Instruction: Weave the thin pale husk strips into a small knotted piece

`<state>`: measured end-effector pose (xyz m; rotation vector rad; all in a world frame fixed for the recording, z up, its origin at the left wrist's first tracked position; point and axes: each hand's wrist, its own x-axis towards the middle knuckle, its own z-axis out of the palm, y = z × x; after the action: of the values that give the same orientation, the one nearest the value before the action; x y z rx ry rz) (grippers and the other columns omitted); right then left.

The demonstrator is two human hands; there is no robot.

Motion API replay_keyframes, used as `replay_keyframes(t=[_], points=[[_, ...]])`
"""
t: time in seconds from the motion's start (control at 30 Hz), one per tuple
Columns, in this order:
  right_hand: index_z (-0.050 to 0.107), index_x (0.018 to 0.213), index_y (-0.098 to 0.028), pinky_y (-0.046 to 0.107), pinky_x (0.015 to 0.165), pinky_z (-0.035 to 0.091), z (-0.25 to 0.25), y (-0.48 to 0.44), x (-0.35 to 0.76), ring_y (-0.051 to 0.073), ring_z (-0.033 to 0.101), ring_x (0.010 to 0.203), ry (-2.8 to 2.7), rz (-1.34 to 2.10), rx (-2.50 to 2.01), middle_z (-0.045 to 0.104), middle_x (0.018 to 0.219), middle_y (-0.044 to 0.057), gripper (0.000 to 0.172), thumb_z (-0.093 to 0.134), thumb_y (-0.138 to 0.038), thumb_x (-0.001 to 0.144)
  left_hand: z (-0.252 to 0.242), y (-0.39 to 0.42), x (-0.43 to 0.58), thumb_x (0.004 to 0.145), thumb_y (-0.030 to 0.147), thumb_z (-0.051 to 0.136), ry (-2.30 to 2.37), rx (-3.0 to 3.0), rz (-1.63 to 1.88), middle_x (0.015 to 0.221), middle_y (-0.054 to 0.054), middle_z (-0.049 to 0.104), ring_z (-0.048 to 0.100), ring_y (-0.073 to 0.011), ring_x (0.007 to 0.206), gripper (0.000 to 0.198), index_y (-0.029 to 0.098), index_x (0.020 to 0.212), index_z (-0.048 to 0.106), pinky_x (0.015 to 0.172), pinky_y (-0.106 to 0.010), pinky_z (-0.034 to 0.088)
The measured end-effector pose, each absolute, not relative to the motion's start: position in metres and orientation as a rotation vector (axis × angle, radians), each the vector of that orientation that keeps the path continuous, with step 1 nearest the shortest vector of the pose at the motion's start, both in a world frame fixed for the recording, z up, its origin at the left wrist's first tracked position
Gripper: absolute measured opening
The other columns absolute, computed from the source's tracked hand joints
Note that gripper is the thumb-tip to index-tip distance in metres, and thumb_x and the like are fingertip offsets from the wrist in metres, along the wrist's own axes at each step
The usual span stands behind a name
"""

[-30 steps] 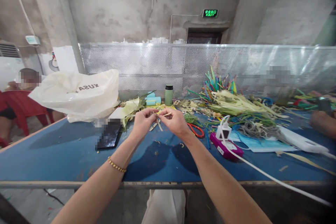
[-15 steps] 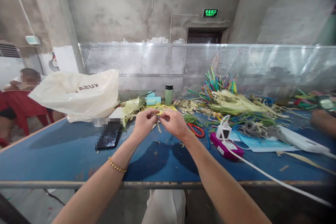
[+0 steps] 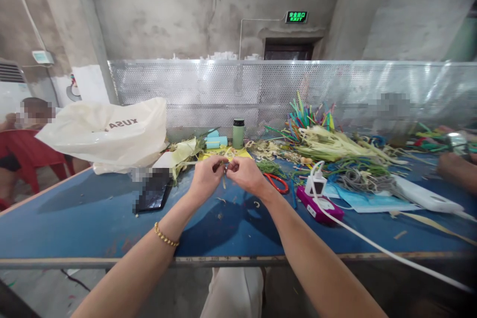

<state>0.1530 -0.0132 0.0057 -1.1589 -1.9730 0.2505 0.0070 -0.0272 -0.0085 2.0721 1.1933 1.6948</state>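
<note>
Above the blue table [image 3: 112, 228] my hands meet fingertip to fingertip. My left hand [image 3: 206, 176], with a gold bead bracelet [image 3: 166, 236] on its wrist, pinches a thin pale strip of husk [image 3: 224, 182] that hangs below the fingers. Against it, my right hand [image 3: 246, 175] is closed in a pinch on the same small piece; its fingertips hide most of it. Just beyond lie a yellow sheet [image 3: 242, 153] and pale green corn husks [image 3: 185, 151]. Red-handled scissors [image 3: 278, 184] rest right of my right hand.
A phone [image 3: 154, 193] and a white bag [image 3: 108, 131] lie left. At the back stands a green bottle [image 3: 238, 134]. To the right are a husk pile [image 3: 331, 144], a purple power strip [image 3: 320, 206] with a white cable, and another person's hand [image 3: 456, 169].
My hands have drawn slightly closer together, and the hanging strip has turned more upright. The whole view has shifted a little.
</note>
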Motion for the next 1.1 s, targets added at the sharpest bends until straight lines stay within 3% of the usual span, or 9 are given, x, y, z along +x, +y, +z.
replay_keyframes(t=[0.2,0.7,1.1], points=[[0.058,0.064,-0.016,0.022,0.056,0.038,0.001,-0.01,0.151,0.012,0.054,0.058,-1.96,0.197,-1.112,0.063,0.062,0.002,0.004,0.057,-0.02,0.067,-0.009,-0.023,0.006,0.071,0.012,0.054,1.273,1.996,1.642,0.066,-0.003,0.066,0.054,-0.0126,0.058,0.025,0.012,0.09,0.072,0.059,-0.024,0.04],[0.063,0.073,-0.015,0.023,0.063,0.039,0.008,-0.02,0.148,0.014,0.056,0.065,-1.98,0.192,-1.182,0.066,0.071,0.004,0.008,0.055,-0.016,0.072,-0.016,-0.018,0.007,0.073,0.018,0.057,1.22,1.9,1.718,0.067,-0.004,0.068,0.058,-0.0141,0.059,0.021,0.013,0.088,0.071,0.059,-0.025,0.043],[0.06,0.093,-0.013,0.028,0.075,0.039,0.003,-0.026,0.145,0.02,0.056,0.087,-2.198,-0.3,-1.267,0.064,0.094,0.011,0.015,0.047,-0.017,0.086,-0.022,-0.008,0.006,0.068,0.021,0.061,1.161,1.743,1.676,0.062,-0.003,0.067,0.058,-0.014,0.054,0.021,0.013,0.084,0.071,0.056,-0.025,0.044]])
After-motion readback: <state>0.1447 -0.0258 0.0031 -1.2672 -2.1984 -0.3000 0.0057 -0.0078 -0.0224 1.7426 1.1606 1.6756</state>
